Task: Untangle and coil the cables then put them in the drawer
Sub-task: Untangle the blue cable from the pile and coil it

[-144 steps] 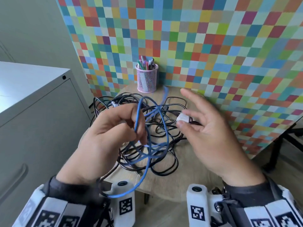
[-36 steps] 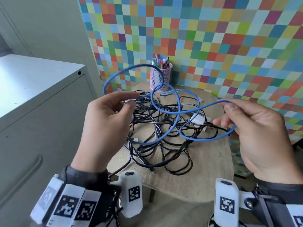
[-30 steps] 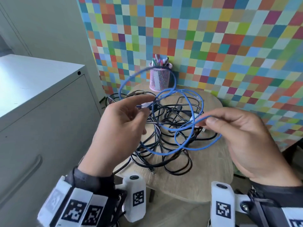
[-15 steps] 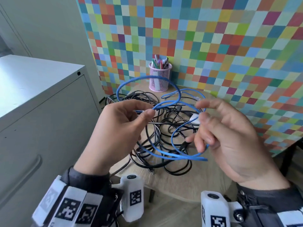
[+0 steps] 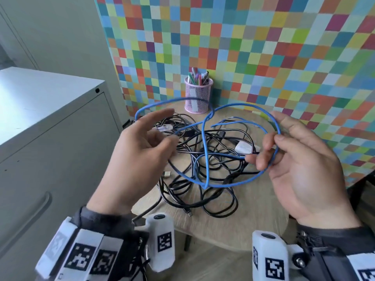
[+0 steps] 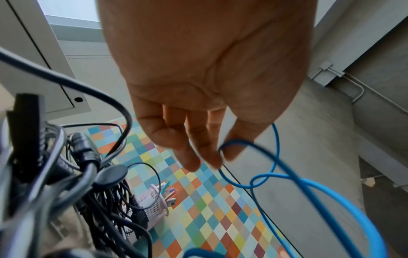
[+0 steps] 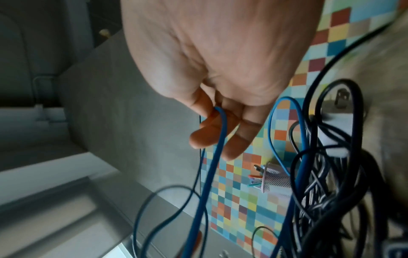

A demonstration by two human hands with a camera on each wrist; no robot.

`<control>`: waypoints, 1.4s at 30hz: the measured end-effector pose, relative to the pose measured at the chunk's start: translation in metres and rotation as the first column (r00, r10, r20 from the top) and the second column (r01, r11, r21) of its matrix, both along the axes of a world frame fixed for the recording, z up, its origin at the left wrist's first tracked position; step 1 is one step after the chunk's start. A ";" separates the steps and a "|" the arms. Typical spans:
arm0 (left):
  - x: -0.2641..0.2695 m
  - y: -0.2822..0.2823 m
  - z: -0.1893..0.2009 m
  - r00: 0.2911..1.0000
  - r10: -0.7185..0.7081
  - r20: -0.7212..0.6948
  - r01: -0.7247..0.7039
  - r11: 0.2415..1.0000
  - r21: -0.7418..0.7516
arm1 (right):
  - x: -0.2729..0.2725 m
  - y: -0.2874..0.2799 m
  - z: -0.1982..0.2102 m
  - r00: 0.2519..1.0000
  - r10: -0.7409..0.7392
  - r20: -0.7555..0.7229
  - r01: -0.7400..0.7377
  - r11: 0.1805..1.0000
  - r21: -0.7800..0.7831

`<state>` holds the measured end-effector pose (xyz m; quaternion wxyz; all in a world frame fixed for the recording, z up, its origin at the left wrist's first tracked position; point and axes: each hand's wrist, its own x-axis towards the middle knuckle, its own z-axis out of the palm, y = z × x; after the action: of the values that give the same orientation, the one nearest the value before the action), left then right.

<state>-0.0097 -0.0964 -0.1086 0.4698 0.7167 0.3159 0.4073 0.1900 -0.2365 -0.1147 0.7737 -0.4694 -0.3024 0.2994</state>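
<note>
A thin blue cable (image 5: 206, 185) hangs in wide crossed loops between both hands, above a tangled pile of black cables (image 5: 182, 185) on the round wooden table (image 5: 253, 220). My left hand (image 5: 162, 130) has its index finger stretched out. In the left wrist view a bend of the blue cable (image 6: 320, 188) sits pinched between thumb and a fingertip (image 6: 220, 153). My right hand (image 5: 272, 142) pinches the right side of the loop between thumb and curled fingers. The cable (image 7: 212, 174) runs down from those fingers (image 7: 218, 125). A clear connector lies by the left fingers.
A pink mesh pen cup (image 5: 197, 96) stands at the table's back edge against the multicoloured checkered wall. A grey metal cabinet (image 5: 50, 159) with a shut drawer front and handle (image 5: 26, 220) stands to the left. A white adapter (image 5: 242, 148) and a USB plug (image 5: 167, 174) lie in the pile.
My hands have drawn apart and the blue loops have spread wider. The left index finger has straightened out. The right hand has shifted right with the cable still pinched.
</note>
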 end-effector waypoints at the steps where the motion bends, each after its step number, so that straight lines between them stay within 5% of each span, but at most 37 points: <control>1: 0.000 0.000 0.001 1.000 -0.027 0.009 0.027 1.000 -0.002 | -0.001 0.000 0.000 1.000 0.002 0.024 -0.001 1.000 -0.025; 4: -0.003 0.000 0.002 0.986 -0.112 0.120 0.115 0.993 -0.018 | -0.002 0.003 -0.003 0.993 -0.032 0.111 0.042 0.995 -0.090; 7: -0.007 -0.003 0.007 0.891 -0.233 0.390 0.285 0.955 -0.081 | -0.004 0.004 -0.005 0.979 -0.026 0.204 0.054 0.990 -0.132; 9: -0.006 -0.005 0.010 0.869 -0.204 0.452 0.268 0.960 -0.082 | -0.005 0.005 -0.007 0.971 -0.001 0.240 0.040 0.987 -0.158; 14: 0.003 0.000 0.003 0.937 0.141 0.319 -0.145 0.989 -0.012 | -0.012 0.006 -0.009 0.955 0.044 0.294 0.004 0.987 -0.161; 19: 0.000 0.007 -0.005 0.996 0.066 0.054 -0.063 0.997 -0.053 | -0.014 0.005 -0.007 0.955 0.065 0.290 -0.019 0.987 -0.158; 27: -0.003 0.016 -0.014 0.993 0.115 0.016 -0.115 0.993 -0.006 | -0.011 0.004 -0.005 0.955 0.068 0.290 -0.026 0.989 -0.148; 31: -0.004 0.008 0.000 0.976 0.109 0.187 -0.127 0.988 0.087 | -0.012 0.004 -0.007 0.955 0.083 0.285 -0.031 0.983 -0.182; 36: -0.005 -0.015 0.025 0.872 -0.082 0.482 -0.064 0.958 0.278 | -0.015 0.005 -0.008 0.947 0.101 0.305 -0.025 0.970 -0.242; 39: -0.007 -0.022 0.029 0.919 -0.151 0.363 -0.009 0.915 0.403 | -0.017 0.005 -0.006 0.951 0.096 0.295 -0.020 0.968 -0.249; 42: -0.008 -0.023 0.023 0.997 -0.072 -0.040 0.083 0.878 0.472 | -0.018 0.004 -0.005 0.961 0.094 0.259 -0.040 0.978 -0.206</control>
<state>-0.0179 -0.1197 -0.0854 0.2932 0.8259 0.1830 0.4454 0.1722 -0.2326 -0.1195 0.6643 -0.5699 -0.3883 0.2883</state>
